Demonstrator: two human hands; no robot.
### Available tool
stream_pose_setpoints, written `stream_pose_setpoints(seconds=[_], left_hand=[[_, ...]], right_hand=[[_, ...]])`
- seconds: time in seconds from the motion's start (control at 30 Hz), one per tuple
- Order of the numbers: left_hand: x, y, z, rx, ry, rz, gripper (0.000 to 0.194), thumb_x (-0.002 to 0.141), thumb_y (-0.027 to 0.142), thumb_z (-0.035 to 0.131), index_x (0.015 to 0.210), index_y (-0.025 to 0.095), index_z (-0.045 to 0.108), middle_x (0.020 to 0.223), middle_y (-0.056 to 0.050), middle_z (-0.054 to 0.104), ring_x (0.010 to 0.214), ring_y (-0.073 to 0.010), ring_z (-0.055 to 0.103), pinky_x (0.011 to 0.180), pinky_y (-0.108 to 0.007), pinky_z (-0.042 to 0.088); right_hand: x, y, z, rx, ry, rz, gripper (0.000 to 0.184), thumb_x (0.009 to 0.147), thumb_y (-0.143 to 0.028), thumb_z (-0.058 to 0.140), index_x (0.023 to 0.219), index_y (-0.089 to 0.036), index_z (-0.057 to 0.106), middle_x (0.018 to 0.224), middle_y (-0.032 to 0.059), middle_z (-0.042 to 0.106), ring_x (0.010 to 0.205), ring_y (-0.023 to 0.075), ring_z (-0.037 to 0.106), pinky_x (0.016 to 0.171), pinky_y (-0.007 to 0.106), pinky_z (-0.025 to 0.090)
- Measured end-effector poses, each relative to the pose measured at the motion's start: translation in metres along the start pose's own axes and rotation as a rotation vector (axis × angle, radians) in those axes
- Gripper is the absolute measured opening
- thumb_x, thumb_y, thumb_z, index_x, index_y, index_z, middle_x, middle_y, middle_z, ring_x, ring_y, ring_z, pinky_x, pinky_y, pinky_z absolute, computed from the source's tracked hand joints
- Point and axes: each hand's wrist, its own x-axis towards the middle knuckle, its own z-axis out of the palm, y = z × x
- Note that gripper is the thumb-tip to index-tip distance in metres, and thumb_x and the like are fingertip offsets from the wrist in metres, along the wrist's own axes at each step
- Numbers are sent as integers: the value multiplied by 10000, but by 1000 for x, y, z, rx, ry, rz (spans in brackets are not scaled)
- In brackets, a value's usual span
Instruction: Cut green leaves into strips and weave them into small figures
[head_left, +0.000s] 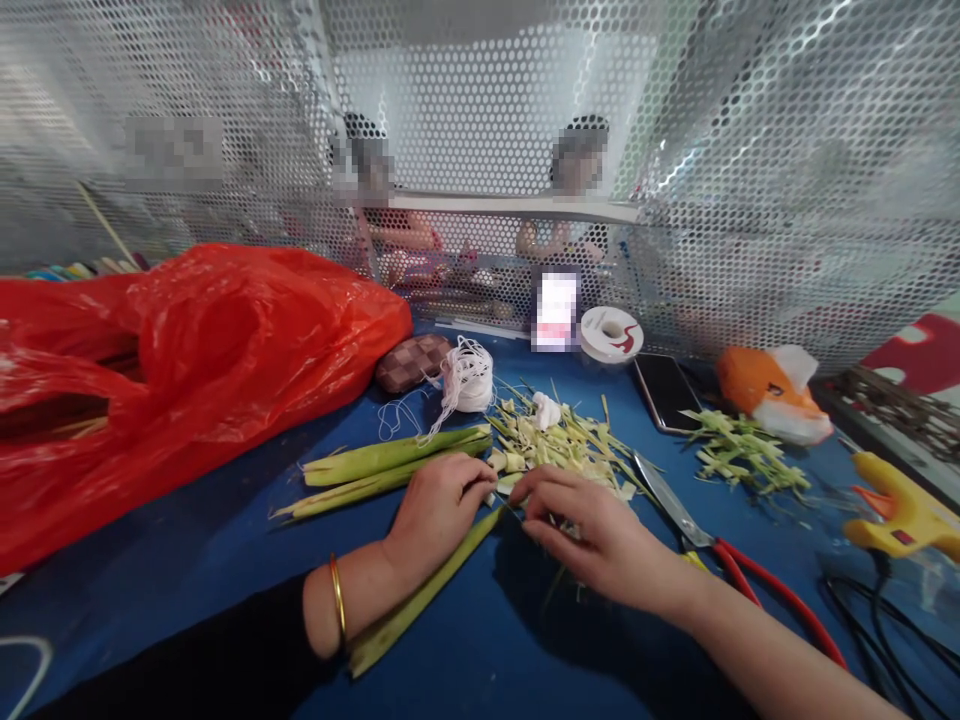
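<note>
1. We find the long green stalk (427,605) on the blue worktop (465,670), lying aslant, with its far end at our fingertips and its near end beside the bangled wrist.
2. Our left hand (442,500) has its fingers curled in at that far end; we cannot tell whether the pinch is tight or what exactly is between thumb and forefinger.
3. Our right hand (592,525) is half-curled just beside it, thumb and forefinger close to the tip. A grip there is too small to make out.
4. To work neatly, we would let the left fingertips steady the stalk near its end, with its length resting on the worktop, so it should not twist.
5. We would use small, light finger movements on the right; a fibrous stalk probably splits if pulled hard.
6. Loose trimmings (555,455) lie just beyond our fingertips, so we should keep them from getting under the stalk.
7. The red-handled scissors (675,510) lie just past the right forearm; we should mind their blades whenever that arm swings outward.
</note>
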Motion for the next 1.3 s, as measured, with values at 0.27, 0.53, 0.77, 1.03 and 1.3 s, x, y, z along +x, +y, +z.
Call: stream_pose_setpoints(seconds=[0.27, 0.53, 0.77, 1.03, 1.3], left_hand=[[4, 4, -1, -57, -16, -18, 231, 866, 284, 526, 660, 180, 523, 703, 0, 575, 690, -158, 523, 649, -287, 370], [2, 7, -3, -650, -306, -100, 289, 919, 400, 419, 787, 173, 540, 531, 58, 457, 479, -101, 398, 511, -241, 326], [1, 8, 2, -330, -216, 0, 285, 926, 323, 431, 680, 186, 475, 632, 33, 499, 612, -117, 462, 600, -256, 339], [1, 10, 2, -190, -224, 8, 267, 935, 322, 416, 698, 202, 447, 626, 43, 496, 602, -128, 462, 581, -267, 316], [-1, 10, 0, -147, -231, 10, 272, 941, 329, 411, 702, 203, 448, 633, 39, 503, 612, -132, 470, 583, -261, 318]], right_hand=[[0, 9, 11, 252, -30, 235, 220, 976, -291, 394, 858, -189, 550, 724, 6, 588, 608, 127, 551, 597, 264, 433], [-2, 13, 14, -20, -41, 156, 157, 962, -247, 386, 842, -206, 480, 729, 6, 551, 643, 143, 500, 594, 260, 379], [-2, 12, 19, -126, -65, 78, 178, 961, -208, 372, 802, -208, 453, 707, -4, 515, 612, 135, 438, 571, 252, 347], [-1, 11, 20, -166, -49, 26, 194, 962, -198, 369, 796, -201, 469, 710, 3, 521, 613, 132, 435, 573, 258, 362], [-2, 13, 21, -205, -34, 17, 183, 951, -173, 387, 790, -202, 470, 709, 0, 526, 603, 127, 431, 562, 249, 350]])
